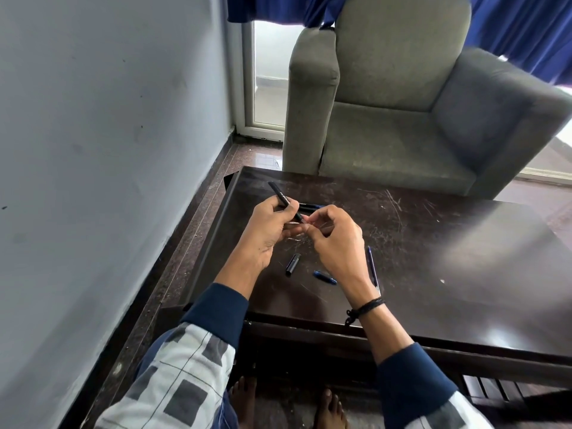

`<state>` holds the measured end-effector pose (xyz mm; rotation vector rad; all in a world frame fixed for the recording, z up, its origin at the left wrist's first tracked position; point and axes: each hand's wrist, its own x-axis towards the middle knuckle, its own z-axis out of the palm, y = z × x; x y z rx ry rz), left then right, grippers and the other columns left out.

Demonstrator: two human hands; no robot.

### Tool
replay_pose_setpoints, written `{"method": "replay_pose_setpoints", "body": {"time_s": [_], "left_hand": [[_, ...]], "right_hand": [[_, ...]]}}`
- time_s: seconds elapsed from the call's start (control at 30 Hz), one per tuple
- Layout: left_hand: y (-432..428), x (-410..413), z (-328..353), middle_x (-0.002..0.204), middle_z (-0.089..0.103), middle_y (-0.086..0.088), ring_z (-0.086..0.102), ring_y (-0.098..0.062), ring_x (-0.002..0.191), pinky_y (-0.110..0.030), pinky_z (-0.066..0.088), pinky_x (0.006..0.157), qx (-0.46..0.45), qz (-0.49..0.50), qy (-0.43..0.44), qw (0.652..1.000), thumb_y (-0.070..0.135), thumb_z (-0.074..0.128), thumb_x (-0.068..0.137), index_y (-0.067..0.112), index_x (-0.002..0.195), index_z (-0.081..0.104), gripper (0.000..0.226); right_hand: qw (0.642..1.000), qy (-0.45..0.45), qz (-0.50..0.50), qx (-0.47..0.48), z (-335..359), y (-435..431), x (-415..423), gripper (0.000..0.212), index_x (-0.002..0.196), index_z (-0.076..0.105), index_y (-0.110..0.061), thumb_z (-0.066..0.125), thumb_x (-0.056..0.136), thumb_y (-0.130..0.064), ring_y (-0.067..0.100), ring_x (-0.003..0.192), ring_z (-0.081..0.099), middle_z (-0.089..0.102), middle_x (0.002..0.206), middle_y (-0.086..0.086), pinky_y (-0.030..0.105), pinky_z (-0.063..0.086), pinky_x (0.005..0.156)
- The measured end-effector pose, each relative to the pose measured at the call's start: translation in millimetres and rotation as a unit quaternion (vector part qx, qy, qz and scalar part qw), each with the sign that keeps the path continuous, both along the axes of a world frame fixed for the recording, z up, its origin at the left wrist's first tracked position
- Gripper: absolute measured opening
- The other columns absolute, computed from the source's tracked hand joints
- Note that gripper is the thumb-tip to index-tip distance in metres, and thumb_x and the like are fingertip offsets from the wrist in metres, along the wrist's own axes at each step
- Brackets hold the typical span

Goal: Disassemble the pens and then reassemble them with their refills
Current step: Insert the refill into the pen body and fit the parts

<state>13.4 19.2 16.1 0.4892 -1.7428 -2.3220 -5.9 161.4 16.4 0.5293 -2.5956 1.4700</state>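
- Gripping a black pen (283, 198) over the left side of the table (433, 243), the left hand (272, 233) had its fingers clamped round the lower barrel.
- The right hand (335, 243) kept its fingers curled together, thumb and forefinger pinching the pen's near tip.
- A black cap (292, 264) and a blue piece (325, 277) lay apart, closer to the near edge.
- A blue pen (371, 264) lay beside them, partly hidden by the right wrist.
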Motion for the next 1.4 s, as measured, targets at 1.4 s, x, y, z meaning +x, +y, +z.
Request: {"method": "replay_pose_setpoints", "body": {"time_s": [1.4], "left_hand": [[-5,2,0,0.089,0.078,-0.017,0.078,-0.028,0.083,-0.029,0.063,0.068,0.007,0.009,-0.011,1.000,0.020,0.063,0.100,0.010,0.103,0.063,0.010]], "right_hand": [[0.990,-0.032,-0.007,0.140,3,7,0,0.007,0.090,0.074,-0.028,0.070,0.092,-0.034,0.011,0.079,0.070,0.074,0.080,-0.012,0.037,0.059,0.074]]}}
